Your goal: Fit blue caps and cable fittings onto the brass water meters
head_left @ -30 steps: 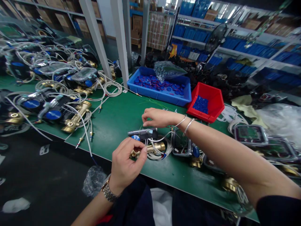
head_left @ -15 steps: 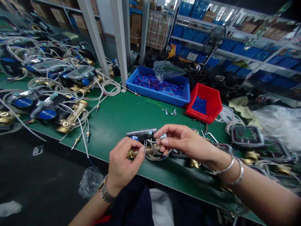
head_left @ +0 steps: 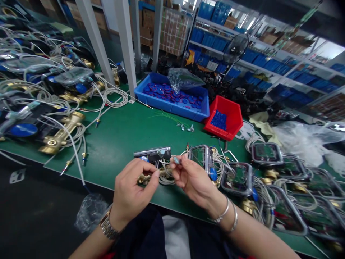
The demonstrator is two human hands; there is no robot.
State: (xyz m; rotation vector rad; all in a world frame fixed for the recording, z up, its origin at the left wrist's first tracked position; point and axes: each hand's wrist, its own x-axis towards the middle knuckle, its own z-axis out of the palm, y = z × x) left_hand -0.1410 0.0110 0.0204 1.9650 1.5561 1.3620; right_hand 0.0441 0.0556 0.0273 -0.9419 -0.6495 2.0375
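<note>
Right hand point(head_left: 195, 180) half curled, small shiny bit point(head_left: 176, 160) pinched between thumb and fingertips, near black meter unit point(head_left: 155, 155) by worktop's point(head_left: 115, 140) front edge. Left hand point(head_left: 133, 185) loosely curled by unit's brass pipe point(head_left: 142, 178), can't tell if gripping anything. Blue tray point(head_left: 172, 108), red bin point(head_left: 235, 118) toward back edge.

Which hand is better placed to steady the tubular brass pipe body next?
Probably the left hand, close beside the brass pipe body; the right hand is occupied, pinching a small translucent bluish piece.
</note>
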